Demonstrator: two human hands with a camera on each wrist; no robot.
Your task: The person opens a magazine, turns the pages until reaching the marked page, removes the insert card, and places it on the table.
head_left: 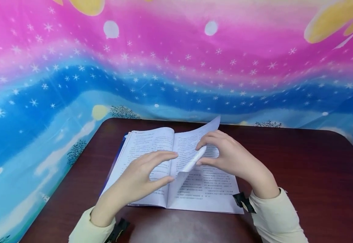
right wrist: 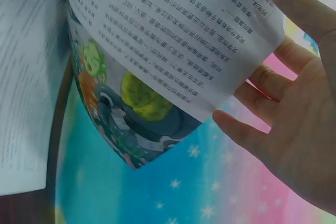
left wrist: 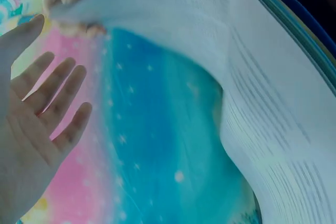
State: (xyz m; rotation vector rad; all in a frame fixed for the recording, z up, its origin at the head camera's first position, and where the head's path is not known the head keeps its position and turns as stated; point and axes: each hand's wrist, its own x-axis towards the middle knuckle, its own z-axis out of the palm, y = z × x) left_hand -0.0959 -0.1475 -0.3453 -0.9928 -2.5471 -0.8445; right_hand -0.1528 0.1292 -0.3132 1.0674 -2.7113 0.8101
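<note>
An open book (head_left: 216, 195) with dense printed text lies on the table. One of its pages (head_left: 183, 143) is lifted on the right side and curls along its outer edge. My right hand (head_left: 235, 157) pinches that edge between thumb and fingers. In the right wrist view, the raised page (right wrist: 173, 40) carries text and a coloured picture at its border, with the right hand (right wrist: 299, 124) at its edge. Over the book's left side is my left hand (head_left: 138, 177), thumb and fingers apart. The left wrist view shows the left hand (left wrist: 39, 119) holding nothing.
A dark brown table (head_left: 301, 162) carries the book. Behind it hangs a pink and blue cloth (head_left: 176, 67) with snowflakes, down to the table's back edge. Black straps (head_left: 244, 202) sit at both cream sleeves (head_left: 276, 216).
</note>
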